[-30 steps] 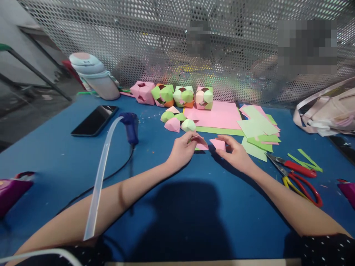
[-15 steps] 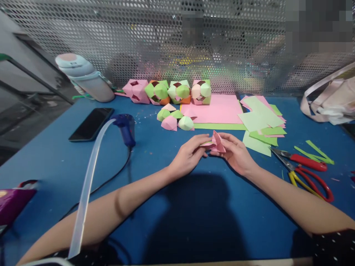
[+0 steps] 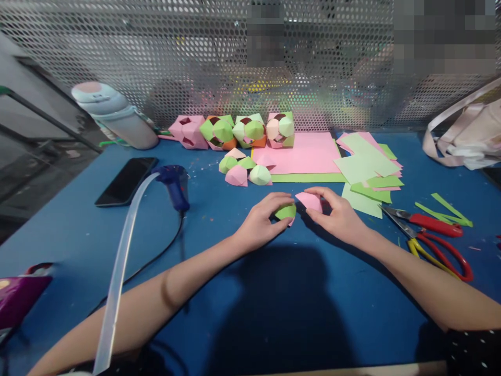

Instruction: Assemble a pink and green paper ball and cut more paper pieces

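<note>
My left hand (image 3: 268, 215) has its thumb and fingers closed round a green folded paper piece (image 3: 285, 211), with a bit of pink showing under its lower edge. A pink folded paper piece (image 3: 311, 201) is pinched in my right hand (image 3: 335, 210). A small gap separates the two pieces just above the blue table (image 3: 219, 261). Beyond my left hand lies a cluster of folded paper pieces (image 3: 237, 176) in pink, green and pale green. Behind it stands a row of hollow paper balls (image 3: 217, 131) in pink, green and orange.
A blue glue gun (image 3: 176, 188) with a long clear glue stick (image 3: 125, 245) stands left, near a phone (image 3: 127, 180) and a bottle (image 3: 117, 117). Rightward are paper sheets (image 3: 366, 156), pliers (image 3: 434, 223), scissors (image 3: 442, 256) and green strips (image 3: 452, 209). A perforated metal panel (image 3: 219, 57) closes the back.
My hands have moved slightly apart. The paper they held together between them now shows as a green piece in the left and a pink piece in the right.
</note>
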Demonstrator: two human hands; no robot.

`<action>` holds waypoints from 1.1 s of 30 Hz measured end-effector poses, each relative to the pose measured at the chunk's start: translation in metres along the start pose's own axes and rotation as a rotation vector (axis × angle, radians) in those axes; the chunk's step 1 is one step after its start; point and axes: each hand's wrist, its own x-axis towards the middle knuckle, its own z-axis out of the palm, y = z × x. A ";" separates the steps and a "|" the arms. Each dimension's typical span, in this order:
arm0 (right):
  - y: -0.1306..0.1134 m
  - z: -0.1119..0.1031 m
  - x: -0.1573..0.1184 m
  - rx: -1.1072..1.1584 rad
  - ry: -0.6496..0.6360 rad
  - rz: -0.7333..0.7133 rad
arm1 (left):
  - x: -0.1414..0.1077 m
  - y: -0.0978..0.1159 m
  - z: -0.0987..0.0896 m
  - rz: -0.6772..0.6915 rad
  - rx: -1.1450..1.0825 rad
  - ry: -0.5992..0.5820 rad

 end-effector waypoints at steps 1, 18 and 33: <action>0.002 -0.001 -0.001 -0.094 -0.026 -0.044 | -0.001 -0.002 -0.002 -0.001 0.044 -0.026; 0.020 -0.005 -0.034 -0.330 -0.093 -0.102 | -0.016 -0.018 -0.014 0.070 0.327 -0.156; 0.014 -0.004 -0.033 -0.185 0.037 -0.077 | -0.017 -0.005 -0.013 0.177 0.258 0.004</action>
